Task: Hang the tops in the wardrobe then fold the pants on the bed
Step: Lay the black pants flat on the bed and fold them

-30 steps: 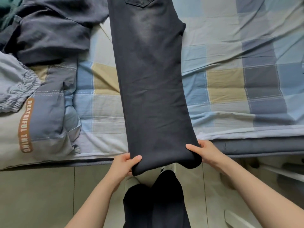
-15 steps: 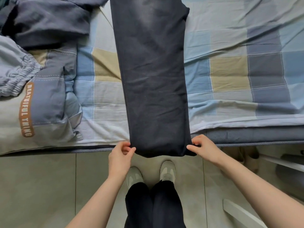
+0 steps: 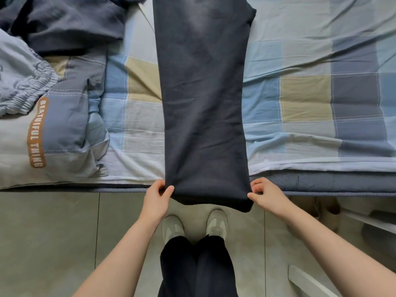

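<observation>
Both hands, left hand (image 3: 157,197) and right hand (image 3: 264,194), are pinching the dark pants' (image 3: 203,103) hem corners, lying lengthwise over the checked bed (image 3: 310,93), overhanging the tiled floor (image 3: 49,232).

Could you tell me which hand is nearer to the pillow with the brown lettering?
The left hand: it pinches the dark pants' hem corner on the pillow's side, while the right hand holds the far corner.

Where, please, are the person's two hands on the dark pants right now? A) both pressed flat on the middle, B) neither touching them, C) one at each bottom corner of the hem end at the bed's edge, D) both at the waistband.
C: the left hand and right hand each pinch a hem corner of the dark pants, which overhangs the bed's edge.
</observation>
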A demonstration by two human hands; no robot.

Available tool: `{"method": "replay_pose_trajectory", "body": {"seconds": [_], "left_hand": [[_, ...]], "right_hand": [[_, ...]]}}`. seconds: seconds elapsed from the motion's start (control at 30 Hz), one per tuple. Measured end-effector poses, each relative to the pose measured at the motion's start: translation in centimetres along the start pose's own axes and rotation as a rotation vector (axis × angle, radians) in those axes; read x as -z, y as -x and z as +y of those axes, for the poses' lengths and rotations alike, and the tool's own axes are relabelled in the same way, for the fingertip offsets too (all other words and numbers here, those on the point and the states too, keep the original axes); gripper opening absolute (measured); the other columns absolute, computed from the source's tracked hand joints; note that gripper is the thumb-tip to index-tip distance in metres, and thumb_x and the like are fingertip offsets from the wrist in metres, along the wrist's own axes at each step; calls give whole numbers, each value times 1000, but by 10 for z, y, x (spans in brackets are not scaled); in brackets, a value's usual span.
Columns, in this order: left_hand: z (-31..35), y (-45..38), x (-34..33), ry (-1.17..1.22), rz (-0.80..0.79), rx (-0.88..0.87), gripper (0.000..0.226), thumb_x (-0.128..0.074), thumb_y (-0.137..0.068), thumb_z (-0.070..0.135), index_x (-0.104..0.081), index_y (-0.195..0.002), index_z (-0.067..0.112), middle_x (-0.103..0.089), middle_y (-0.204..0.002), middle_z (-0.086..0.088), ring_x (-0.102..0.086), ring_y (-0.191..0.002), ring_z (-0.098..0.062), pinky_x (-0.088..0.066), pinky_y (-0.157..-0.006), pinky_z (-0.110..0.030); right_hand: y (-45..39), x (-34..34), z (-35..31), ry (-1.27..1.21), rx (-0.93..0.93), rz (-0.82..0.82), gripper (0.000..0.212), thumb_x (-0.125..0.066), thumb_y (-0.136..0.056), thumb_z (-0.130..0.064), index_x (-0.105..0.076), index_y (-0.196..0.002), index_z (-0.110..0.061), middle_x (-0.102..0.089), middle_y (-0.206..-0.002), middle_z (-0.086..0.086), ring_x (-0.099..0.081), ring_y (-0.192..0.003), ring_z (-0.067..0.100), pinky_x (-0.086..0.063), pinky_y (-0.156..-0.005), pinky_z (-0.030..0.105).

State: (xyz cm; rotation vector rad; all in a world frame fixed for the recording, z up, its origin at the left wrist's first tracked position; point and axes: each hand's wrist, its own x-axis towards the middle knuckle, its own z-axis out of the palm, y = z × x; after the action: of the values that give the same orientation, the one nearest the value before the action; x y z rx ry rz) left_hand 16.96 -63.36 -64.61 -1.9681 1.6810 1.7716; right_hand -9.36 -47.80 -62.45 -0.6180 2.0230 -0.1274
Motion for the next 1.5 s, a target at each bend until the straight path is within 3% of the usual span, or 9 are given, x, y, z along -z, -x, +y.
{"method": "replay_pose_trajectory", "body": {"seconds": [0.1, 0.2, 0.4, 0.8, 0.93, 1.1, 1.23, 1.37, 1.5], "left_hand": [[5, 2, -1, 45, -96, -7, 3, -64, -91, 13, -66, -89, 13, -72, -88, 5, -64, -86, -7, -47, -74, -15], [2, 8, 1, 109, -147, -6, 9, -64, -91, 10, -68, -94, 18, -73, -89, 15, -65, -83, 6, -45, -68, -3], [-3, 19, 7, 216, -23, 35, 15, -71, -87, 15, -63, -99, 20, -75, -89, 7, -67, -85, 0, -44, -69, -8], [9, 50, 23, 28, -471, 98, 27, -68, -91, 18, -64, -116, 27, -71, -111, 19, -65, -105, 2, -49, -79, -9], [-4, 68, 21, 26, -464, 234, 37, -65, -91, 4, -49, -124, 11, -75, -105, 4, -71, -96, -10, -54, -75, -16], [13, 76, 36, -40, -503, 326, 60, -67, -89, 9, -32, -138, 15, -75, -77, 1, -72, -71, -13, -54, -61, -23], [79, 62, 72, 148, -491, 248, 90, -76, -80, 8, -24, -147, 38, -75, -98, -6, -71, -94, -24, -57, -72, -25], [162, 12, 105, 480, -382, 90, 28, -51, -96, 15, -61, -122, 16, -74, -91, -12, -72, -75, -18, -60, -67, -29], [206, -50, 97, 355, -178, -122, 28, -45, -100, 41, -59, -119, 26, -73, -96, -5, -67, -69, -19, -58, -72, -31]], "right_hand": [[-8, 0, -1, -12, -78, 47, 21, -62, -78, -7, -50, -64, 3, -62, -109, 25, -57, -100, 38, -47, -83, 39], [-4, -1, 0, -323, -76, 12, 1, -67, -81, -7, -67, -80, -7, -68, -95, 13, -64, -88, 23, -51, -71, 24], [12, -13, -7, -842, -117, 75, 48, -72, -68, -38, -53, -110, -23, -66, -95, -9, -61, -77, -9, -38, -67, 20], [42, 8, 4, -632, 96, -192, 18, -59, -94, -18, -66, -110, -16, -73, -105, -5, -67, -98, 8, -53, -83, 22], [53, 2, 10, -413, -156, -253, 14, -59, -93, -20, -54, -89, -8, -41, -68, -2, -42, -53, 13, -41, -53, 26], [55, 22, -11, -207, -177, -309, 20, -53, -92, -27, -41, -84, -14, -42, -66, 6, -35, -48, 18, -28, -42, 21], [54, 81, -52, -440, -113, -314, 34, -68, -85, -21, -52, -110, -38, -47, -60, 0, -40, -45, 12, -29, -39, 18], [24, 158, -109, -835, -45, -268, 17, -63, -90, -21, -67, -100, -9, -58, -68, 0, -53, -44, 4, -35, -35, 13], [-23, 193, -148, -1350, -11, 136, 13, -39, -99, -17, -50, -95, -12, -72, -80, 10, -71, -69, 17, -49, -48, 18]]}}
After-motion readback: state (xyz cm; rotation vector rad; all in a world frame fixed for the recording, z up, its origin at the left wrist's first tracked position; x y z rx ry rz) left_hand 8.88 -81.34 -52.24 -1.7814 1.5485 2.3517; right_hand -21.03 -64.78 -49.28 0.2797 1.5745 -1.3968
